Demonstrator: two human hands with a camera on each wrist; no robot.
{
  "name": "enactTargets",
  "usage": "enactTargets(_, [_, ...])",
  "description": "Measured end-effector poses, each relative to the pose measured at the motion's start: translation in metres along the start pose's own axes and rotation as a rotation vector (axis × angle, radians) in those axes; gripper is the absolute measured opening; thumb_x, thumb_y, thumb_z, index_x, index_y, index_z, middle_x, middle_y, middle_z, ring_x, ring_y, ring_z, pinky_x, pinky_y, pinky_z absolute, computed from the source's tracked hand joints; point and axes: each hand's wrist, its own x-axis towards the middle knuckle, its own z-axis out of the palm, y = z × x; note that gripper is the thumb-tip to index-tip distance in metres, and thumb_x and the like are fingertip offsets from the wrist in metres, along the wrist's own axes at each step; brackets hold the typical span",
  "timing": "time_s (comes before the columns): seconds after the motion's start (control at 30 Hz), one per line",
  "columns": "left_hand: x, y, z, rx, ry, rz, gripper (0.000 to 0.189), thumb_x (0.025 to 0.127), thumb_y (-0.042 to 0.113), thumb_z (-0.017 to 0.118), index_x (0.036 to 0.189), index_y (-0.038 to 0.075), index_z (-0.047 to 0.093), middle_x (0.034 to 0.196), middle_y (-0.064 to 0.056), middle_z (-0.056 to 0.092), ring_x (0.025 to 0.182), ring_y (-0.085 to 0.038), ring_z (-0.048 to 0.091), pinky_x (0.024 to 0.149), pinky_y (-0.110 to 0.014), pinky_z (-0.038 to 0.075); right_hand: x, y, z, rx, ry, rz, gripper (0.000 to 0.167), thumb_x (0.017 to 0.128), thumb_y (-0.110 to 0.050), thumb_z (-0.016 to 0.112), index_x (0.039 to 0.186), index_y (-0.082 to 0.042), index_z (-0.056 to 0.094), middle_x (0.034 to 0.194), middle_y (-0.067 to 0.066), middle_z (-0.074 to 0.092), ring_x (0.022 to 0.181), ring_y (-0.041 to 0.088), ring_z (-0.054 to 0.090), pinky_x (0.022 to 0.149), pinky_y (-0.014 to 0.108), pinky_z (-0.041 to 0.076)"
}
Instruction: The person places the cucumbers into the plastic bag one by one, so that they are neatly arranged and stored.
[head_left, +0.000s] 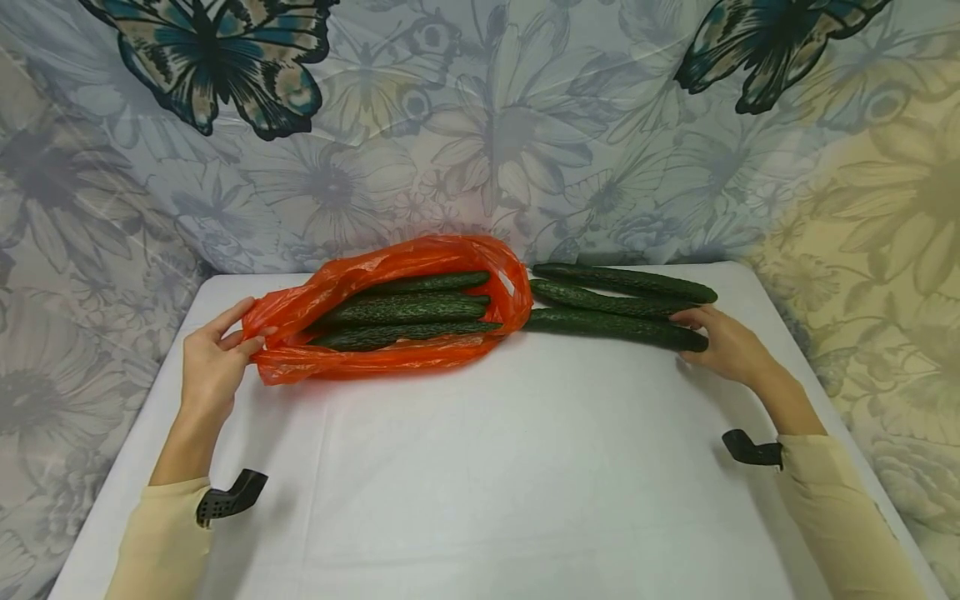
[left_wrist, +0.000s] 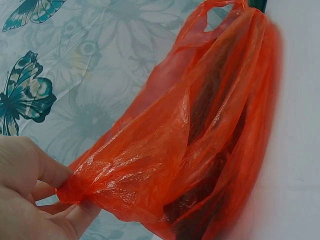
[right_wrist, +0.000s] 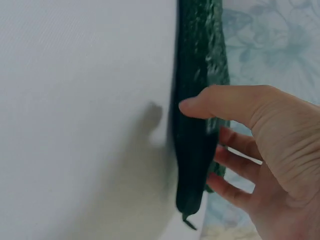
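A red plastic bag [head_left: 420,357] lies on its side at the back of the table, three cucumbers [head_left: 408,309] showing inside it. My left hand [head_left: 213,362] pinches the gathered left end of the bag between thumb and fingers, as the left wrist view shows up close. To the right of the bag's mouth, three more long dark green cucumbers lie side by side. The front cucumber [head_left: 607,325] is held near its right end by my right hand [head_left: 727,346]. In the right wrist view the thumb crosses this cucumber [right_wrist: 192,155], with the fingers along its other side.
Beyond the front one lie the middle cucumber [head_left: 600,297] and the back cucumber [head_left: 630,280], close to the patterned backdrop [head_left: 510,150]. White cloth covers the table [head_left: 510,475]. Black wrist mounts [head_left: 232,496] jut from both sleeves.
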Motion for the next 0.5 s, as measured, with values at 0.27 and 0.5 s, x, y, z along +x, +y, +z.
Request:
enactTargets(0.27, [-0.001, -0.001, 0.000, 0.072, 0.000, 0.005, 0.059, 0.094, -0.006, 0.055, 0.149, 0.007, 0.040, 0.142, -0.029, 0.044, 0.096, 0.001, 0.059, 0.071, -0.012, 0.053, 0.004, 0.015, 0.007, 0.066, -0.083, 0.040, 0.061, 0.084, -0.013, 0.077, 0.134, 0.005, 0.049, 0.128, 0.033, 0.051, 0.114, 0.050, 0.048, 0.087, 0.064, 0.043])
enactTargets(0.5, [-0.001, -0.001, -0.001, 0.004, -0.006, 0.011, 0.059, 0.094, -0.007, 0.055, 0.149, 0.005, 0.039, 0.138, -0.028, 0.048, 0.087, 0.005, 0.062, 0.069, -0.012, 0.054, 0.007, 0.013, 0.002, 0.045, -0.131, 0.006, 0.055, 0.082, -0.017, 0.079, 0.130, -0.001, 0.057, 0.116, 0.028, 0.061, 0.103, 0.045, 0.059, 0.081, 0.057, 0.050])
